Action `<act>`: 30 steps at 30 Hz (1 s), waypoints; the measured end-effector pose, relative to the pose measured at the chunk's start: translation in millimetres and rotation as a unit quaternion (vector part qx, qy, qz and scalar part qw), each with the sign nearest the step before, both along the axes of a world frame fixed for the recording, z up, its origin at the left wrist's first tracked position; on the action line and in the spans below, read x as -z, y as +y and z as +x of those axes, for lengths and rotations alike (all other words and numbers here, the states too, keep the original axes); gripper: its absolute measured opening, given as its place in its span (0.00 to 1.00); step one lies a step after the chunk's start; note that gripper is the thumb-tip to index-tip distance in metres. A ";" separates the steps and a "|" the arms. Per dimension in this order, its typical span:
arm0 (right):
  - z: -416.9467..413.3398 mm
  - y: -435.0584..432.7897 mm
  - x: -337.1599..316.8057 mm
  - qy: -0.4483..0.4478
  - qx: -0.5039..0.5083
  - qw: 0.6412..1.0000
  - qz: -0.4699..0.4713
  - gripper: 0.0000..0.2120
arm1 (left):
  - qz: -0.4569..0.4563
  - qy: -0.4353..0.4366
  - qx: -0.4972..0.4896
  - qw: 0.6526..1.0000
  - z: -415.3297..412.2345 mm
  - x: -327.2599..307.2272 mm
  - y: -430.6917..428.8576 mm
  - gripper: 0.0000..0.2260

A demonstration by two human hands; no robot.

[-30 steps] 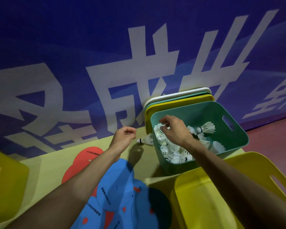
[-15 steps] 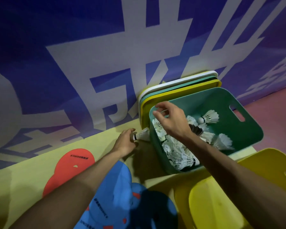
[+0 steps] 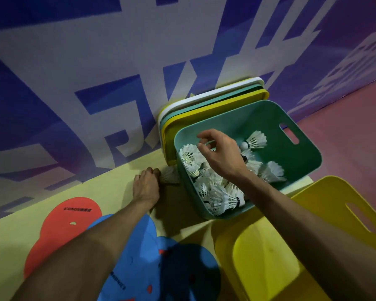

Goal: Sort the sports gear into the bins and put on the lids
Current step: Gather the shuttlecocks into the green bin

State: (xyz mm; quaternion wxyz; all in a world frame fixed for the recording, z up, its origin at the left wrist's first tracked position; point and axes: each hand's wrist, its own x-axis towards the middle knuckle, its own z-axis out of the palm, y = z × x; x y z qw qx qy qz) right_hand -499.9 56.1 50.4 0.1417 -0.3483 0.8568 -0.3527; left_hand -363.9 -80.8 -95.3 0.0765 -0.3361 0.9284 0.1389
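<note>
Our left hand (image 3: 147,185) is down on the floor, fingers curled round the cork end of a stray shuttlecock (image 3: 170,175), just left of the green bin (image 3: 300,170). The shuttlecock's long axis runs L-R, feathers toward the bin wall, so we reckon the lift goes up & right over the rim. Our right hand (image 3: 220,155) hovers over the pile (image 3: 217,192) inside the bin. Its fingers are loosely bent w/ nothing seen in them, and it sits in the drop path. The lids (image 3: 215,98) lean on the wall behind. The yellow bin (image 3: 269,257) is nearer us, w/ flat markers (image 3: 63,235) by our left arm.
</note>
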 end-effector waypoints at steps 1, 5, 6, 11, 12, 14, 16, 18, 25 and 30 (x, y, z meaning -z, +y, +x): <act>1.2 2.4 -1.7 0.001 -0.001 1.000 0.003 0.11 | 0.005 -0.001 -0.004 1.000 2.5 -0.1 1.1 0.19; 7.1 7.4 -10.8 -0.005 -0.006 1.000 0.021 0.12 | 0.136 0.064 -0.125 0.981 20.3 -10.9 1.8 0.08; 9.8 7.8 -13.9 -0.007 -0.007 1.000 0.024 0.12 | 0.164 0.095 -0.156 0.969 25.6 -17.5 2.1 0.07; 37.6 5.5 -33.5 -0.009 -0.017 1.000 -0.004 0.14 | 0.237 0.242 -0.206 0.918 47.3 -70.4 10.8 0.12; 44.2 5.2 -37.3 -0.015 -0.019 1.000 -0.008 0.15 | 0.241 0.263 -0.204 0.912 50.6 -82.1 13.1 0.13; 55.4 5.8 -43.8 -0.040 -0.031 0.999 -0.014 0.17 | 0.232 0.298 -0.194 0.906 55.8 -106.9 18.9 0.13; 64.4 7.3 -52.2 -0.075 -0.042 0.996 -0.019 0.23 | 0.220 0.325 -0.176 0.903 59.0 -132.9 26.4 0.13; 72.1 10.4 -61.0 -0.124 -0.047 0.991 -0.027 0.29 | 0.212 0.356 -0.158 0.896 62.2 -154.2 34.8 0.13; 88.6 33.0 -92.2 -0.242 -0.053 0.960 -0.129 0.33 | 0.193 0.402 -0.107 0.889 76.0 -196.5 60.3 0.13; 76.2 53.1 -102.7 -0.247 -0.037 0.956 -0.153 0.24 | 0.188 0.418 -0.093 0.884 71.2 -218.3 85.8 0.15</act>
